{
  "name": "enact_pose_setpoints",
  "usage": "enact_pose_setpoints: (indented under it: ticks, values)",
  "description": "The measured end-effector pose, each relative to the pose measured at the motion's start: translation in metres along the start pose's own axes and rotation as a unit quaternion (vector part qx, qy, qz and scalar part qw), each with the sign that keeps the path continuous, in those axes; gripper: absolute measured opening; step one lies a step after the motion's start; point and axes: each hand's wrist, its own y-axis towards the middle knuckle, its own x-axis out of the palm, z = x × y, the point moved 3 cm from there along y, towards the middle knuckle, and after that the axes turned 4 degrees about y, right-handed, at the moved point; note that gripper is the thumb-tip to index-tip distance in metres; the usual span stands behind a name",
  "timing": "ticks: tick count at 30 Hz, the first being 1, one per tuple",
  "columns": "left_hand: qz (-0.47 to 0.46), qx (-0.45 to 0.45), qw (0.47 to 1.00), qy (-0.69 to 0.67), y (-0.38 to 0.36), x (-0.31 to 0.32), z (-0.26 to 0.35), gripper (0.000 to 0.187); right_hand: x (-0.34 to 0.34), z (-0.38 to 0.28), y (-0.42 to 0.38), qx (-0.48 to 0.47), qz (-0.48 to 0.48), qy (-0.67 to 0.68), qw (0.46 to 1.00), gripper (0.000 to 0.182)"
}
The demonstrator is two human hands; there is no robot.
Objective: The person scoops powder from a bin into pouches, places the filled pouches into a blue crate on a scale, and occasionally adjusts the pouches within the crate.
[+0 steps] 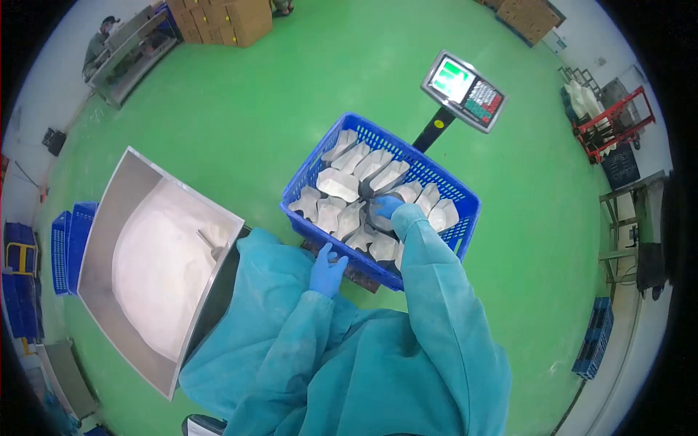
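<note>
A blue plastic basket [454, 234] holds several open silvery-white pouches [338, 184] standing in rows, some with pale contents. My right hand [387, 206], in a blue glove, reaches into the middle of the basket. Its fingers are curled at the edge of a pouch, and the fingertips are partly hidden among the pouches. By the basket's near-left side is my gloved left hand [327, 275], holding nothing, its fingers apart. The basket rests on a scale whose lit display [452, 80] rises on a post behind it.
To the left stands a steel bin [109, 211] of white powder [163, 269] with a metal scoop [211, 243] in it. Blue crates [73, 247] lie beyond. Cartons [233, 22] and a person [98, 47] at a bench are far off. A red hand truck [614, 123] stands right.
</note>
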Motion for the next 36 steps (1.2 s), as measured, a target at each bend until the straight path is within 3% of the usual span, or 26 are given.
enact_pose_setpoints:
  ticks: [3, 5, 6, 7, 9, 10, 13, 14, 15, 16, 18, 19, 20, 23, 27, 30, 31, 32, 33, 34, 35, 36]
  values:
    - [0.0, 0.045, 0.998, -0.054, -0.023, -0.028, -0.007, 0.055, 0.057, 0.065, 0.003, 0.162, 0.002, 0.028, 0.986, 0.034]
    - [0.028, 0.073, 0.994, -0.081, -0.051, -0.048, 0.018, 0.049, -0.007, 0.009, -0.041, 0.127, 0.082, -0.011, 0.989, 0.037]
    - [0.035, 0.063, 0.995, -0.068, -0.056, -0.058, 0.015, 0.046, -0.001, 0.018, -0.023, 0.192, 0.043, 0.022, 0.98, 0.043]
    - [0.044, 0.05, 0.996, -0.054, -0.059, -0.07, 0.011, 0.043, 0.022, 0.032, -0.004, 0.172, 0.112, 0.005, 0.979, 0.034]
    - [0.051, 0.085, 0.991, -0.095, -0.068, -0.093, 0.013, 0.041, -0.005, 0.019, 0.007, 0.39, 0.119, 0.037, 0.912, 0.026]
    - [0.056, 0.096, 0.987, -0.113, -0.079, -0.107, 0.011, 0.039, -0.007, 0.011, -0.002, 0.375, 0.137, 0.052, 0.915, 0.024]
    - [0.198, 0.184, 0.959, 0.084, -0.145, -0.191, 0.033, 0.041, -0.02, -0.03, 0.013, 0.295, 0.192, 0.057, 0.934, 0.021]
    - [0.246, 0.162, 0.952, 0.078, -0.193, -0.216, 0.058, 0.041, -0.027, -0.051, 0.023, 0.256, 0.2, 0.026, 0.945, 0.021]
    - [0.35, 0.097, 0.931, -0.033, -0.225, -0.256, 0.029, 0.038, -0.038, -0.084, 0.019, 0.214, 0.264, 0.062, 0.938, 0.023]
    - [0.386, 0.061, 0.92, 0.018, -0.269, -0.311, -0.026, 0.038, -0.054, -0.122, 0.009, 0.17, 0.322, 0.099, 0.926, 0.025]
    - [0.448, -0.021, 0.887, 0.112, -0.358, -0.42, -0.133, 0.044, -0.087, -0.192, 0.004, 0.073, 0.256, 0.166, 0.949, 0.031]
    - [0.487, -0.089, 0.85, 0.182, -0.388, -0.442, -0.164, 0.046, -0.1, -0.221, -0.005, 0.066, 0.229, 0.258, 0.936, 0.032]
    - [0.528, -0.169, 0.797, 0.24, -0.403, -0.443, -0.19, 0.047, -0.102, -0.245, -0.008, 0.058, 0.196, 0.349, 0.915, 0.033]
    - [0.575, -0.358, 0.661, 0.323, -0.426, -0.427, -0.272, 0.052, -0.062, -0.293, 0.038, -0.016, 0.172, 0.283, 0.943, 0.034]
    - [0.587, -0.453, 0.581, 0.336, -0.465, -0.406, -0.348, 0.058, -0.06, -0.353, 0.028, -0.088, 0.179, 0.286, 0.937, 0.035]
    - [0.604, -0.482, 0.545, 0.326, -0.52, -0.378, -0.411, 0.063, -0.046, -0.379, 0.033, -0.159, 0.118, 0.303, 0.932, 0.032]
    - [0.608, -0.488, 0.536, 0.323, -0.533, -0.366, -0.429, 0.064, -0.046, -0.384, 0.031, -0.123, 0.097, 0.321, 0.934, 0.029]
    - [0.586, -0.504, 0.543, 0.329, -0.53, -0.363, -0.408, 0.059, -0.055, -0.388, 0.021, -0.178, 0.135, 0.327, 0.918, 0.028]
    - [0.569, -0.504, 0.56, 0.329, -0.518, -0.363, -0.378, 0.053, -0.047, -0.383, 0.032, -0.155, 0.091, 0.346, 0.921, 0.026]
    - [0.554, -0.505, 0.575, 0.327, -0.513, -0.363, -0.357, 0.048, -0.03, -0.373, 0.058, -0.178, 0.102, 0.238, 0.949, 0.023]
    - [0.54, -0.508, 0.588, 0.323, -0.513, -0.36, -0.339, 0.042, -0.026, -0.37, 0.053, -0.193, 0.075, 0.382, 0.901, 0.021]
    - [0.533, -0.512, 0.596, 0.314, -0.514, -0.357, -0.326, 0.037, -0.049, -0.39, 0.033, -0.144, 0.029, 0.339, 0.929, 0.022]
